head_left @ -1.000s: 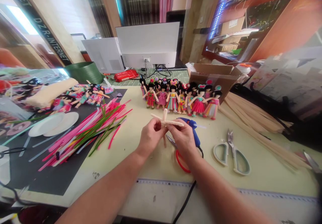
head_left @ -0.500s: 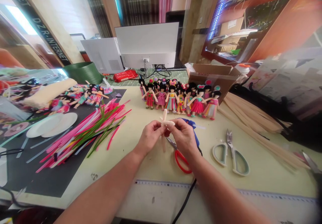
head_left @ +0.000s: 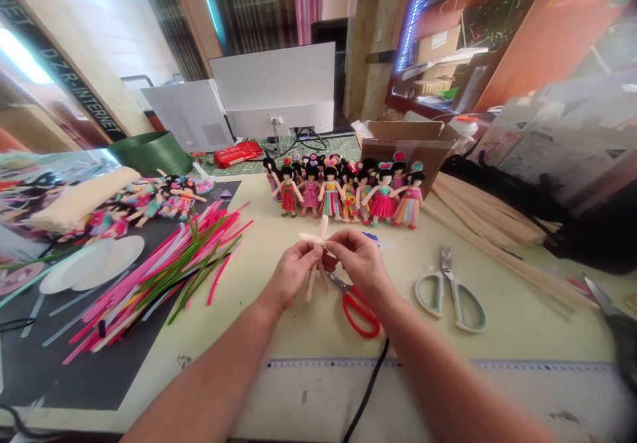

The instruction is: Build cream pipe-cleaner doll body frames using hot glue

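Observation:
A cream doll body (head_left: 311, 238) of twisted pipe cleaner is held up in front of me above the table. It has an upright head piece, an arm stub pointing left and two strands hanging below. My left hand (head_left: 291, 270) pinches its middle from the left. From the right, the thumb and fingers of my right hand (head_left: 359, 257) are closed on it as well, partly hiding that side. Red-handled scissors (head_left: 359, 314) lie just under my right hand. A blue tool (head_left: 371, 237) is mostly hidden behind that hand.
Finished dolls (head_left: 331, 194) stand in a group at the back, before a cardboard box (head_left: 405, 141). Pink and green pipe cleaners (head_left: 164, 270) lie left, cream strips (head_left: 478, 224) right. Grey-handled scissors (head_left: 450, 290) rest at right. A ruler (head_left: 338, 363) runs along the front; a black cable (head_left: 368, 390) crosses it.
The doll body has turned in my fingers: its arm stub now points left, and two lower strands show spread apart. My right hand has shifted slightly. The whole view has swung a little rightward.

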Demonstrator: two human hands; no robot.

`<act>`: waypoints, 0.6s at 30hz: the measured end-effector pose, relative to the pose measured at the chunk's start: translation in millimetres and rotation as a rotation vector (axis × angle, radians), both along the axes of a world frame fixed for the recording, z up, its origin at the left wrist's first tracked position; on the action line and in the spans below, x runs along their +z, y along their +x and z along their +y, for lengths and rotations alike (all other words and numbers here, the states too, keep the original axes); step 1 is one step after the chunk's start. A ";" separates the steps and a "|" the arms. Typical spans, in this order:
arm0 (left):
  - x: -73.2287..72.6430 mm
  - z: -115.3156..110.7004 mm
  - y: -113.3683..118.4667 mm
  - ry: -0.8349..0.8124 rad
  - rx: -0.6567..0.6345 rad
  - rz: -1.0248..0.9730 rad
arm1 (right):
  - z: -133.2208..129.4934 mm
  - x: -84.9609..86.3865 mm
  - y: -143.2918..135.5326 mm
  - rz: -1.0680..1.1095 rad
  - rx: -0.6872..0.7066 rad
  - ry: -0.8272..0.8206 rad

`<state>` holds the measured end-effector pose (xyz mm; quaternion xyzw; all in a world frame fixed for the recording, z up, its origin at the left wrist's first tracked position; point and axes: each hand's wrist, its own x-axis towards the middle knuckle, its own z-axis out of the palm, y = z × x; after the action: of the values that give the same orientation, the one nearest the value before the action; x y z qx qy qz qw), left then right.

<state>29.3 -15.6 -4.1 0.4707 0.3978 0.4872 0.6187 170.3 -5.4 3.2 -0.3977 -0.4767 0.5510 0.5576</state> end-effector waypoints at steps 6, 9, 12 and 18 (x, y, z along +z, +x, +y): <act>-1.6 1.2 0.1 0.016 -0.013 0.008 | 2.2 -1.3 0.0 -0.027 -0.023 0.007; -1.9 0.9 0.1 0.023 -0.011 0.016 | 3.1 -1.9 0.1 -0.045 -0.022 0.009; -2.2 0.8 0.0 0.025 -0.006 0.019 | 3.1 -2.0 0.7 -0.034 0.002 0.012; -1.1 1.1 -0.2 0.026 0.006 0.022 | 2.6 -2.9 3.1 -0.188 -0.049 -0.004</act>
<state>29.1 -14.5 -5.1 0.4829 0.3995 0.4889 0.6068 173.4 -2.8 0.2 -0.4604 -0.5159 0.4985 0.5228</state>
